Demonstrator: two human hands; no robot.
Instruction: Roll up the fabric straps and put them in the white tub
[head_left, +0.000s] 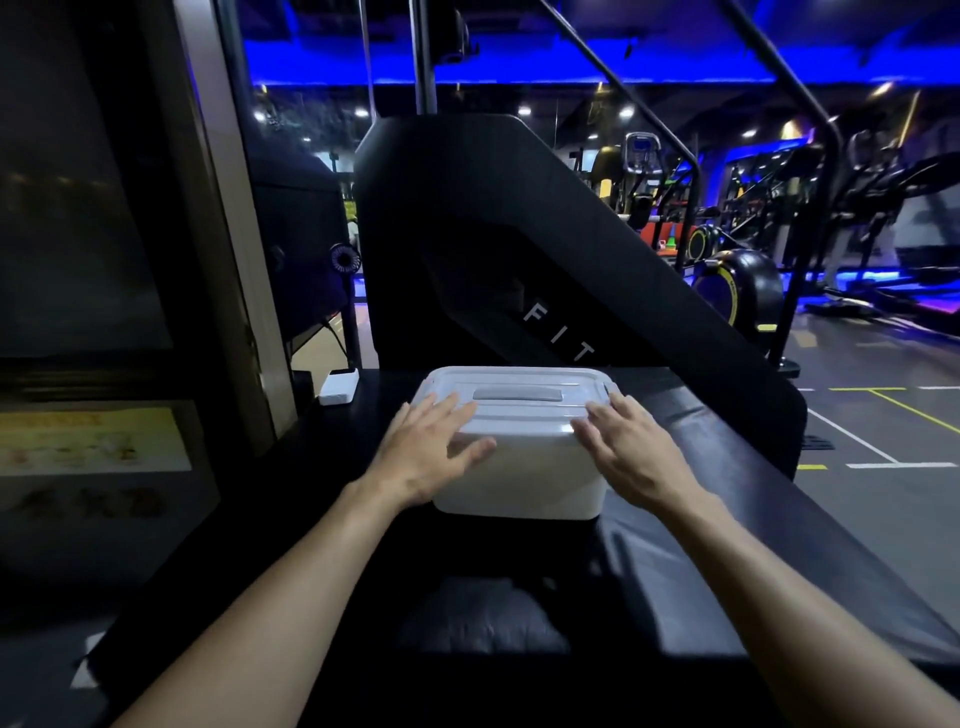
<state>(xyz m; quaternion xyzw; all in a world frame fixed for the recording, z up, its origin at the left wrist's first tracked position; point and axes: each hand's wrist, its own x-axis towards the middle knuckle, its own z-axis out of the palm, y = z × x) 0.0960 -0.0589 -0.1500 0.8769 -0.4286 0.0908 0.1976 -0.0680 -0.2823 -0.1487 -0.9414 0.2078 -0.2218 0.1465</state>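
Lidded white plastic tub (519, 467) mid black padded bench (727, 519), left hand (431, 447) and right hand (631, 449) spread flat on near lid edge.

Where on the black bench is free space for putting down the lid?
Bare bench right of the tub, and left of it, before the small white box. Dark padding nearer the camera also looks free. Both hands crowd the lid.

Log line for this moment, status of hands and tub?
white plastic tub: lid on, on black bench | left hand: open, at lid | right hand: open, at lid | straps: none visible
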